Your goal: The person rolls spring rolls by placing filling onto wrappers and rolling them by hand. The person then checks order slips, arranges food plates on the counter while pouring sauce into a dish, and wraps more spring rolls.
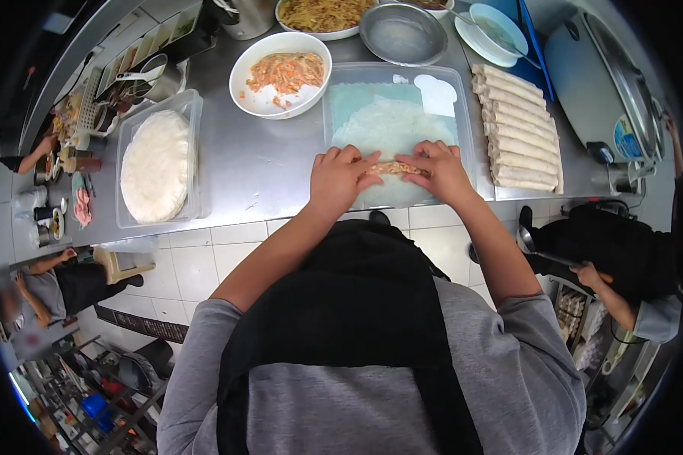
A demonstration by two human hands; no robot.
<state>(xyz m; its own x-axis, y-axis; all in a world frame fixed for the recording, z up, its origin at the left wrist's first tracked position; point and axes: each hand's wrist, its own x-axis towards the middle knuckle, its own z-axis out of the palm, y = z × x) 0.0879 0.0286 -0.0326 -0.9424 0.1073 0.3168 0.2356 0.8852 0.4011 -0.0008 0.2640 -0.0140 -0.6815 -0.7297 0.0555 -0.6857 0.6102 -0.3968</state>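
A round, thin spring roll wrapper (383, 121) lies on a teal sheet over a clear plastic tray lid (467, 144) near the counter's front edge. Across the wrapper's near part runs a short log of orange-flecked filling (391, 169). My left hand (342, 176) pinches the log's left end between thumb and fingers. At its right end my right hand (441, 173) does the same, fingers curled over the far side and thumb on the near side. Whether the wrapper's near edge is folded over the filling is hard to make out.
Left of the lid stand a white bowl (239, 64) of filling and a clear container (197, 114) of stacked wrappers. Rolled spring rolls (517, 133) line the right side. A metal plate (404, 34) is behind. Co-workers stand left and right, one holding a ladle (525, 240).
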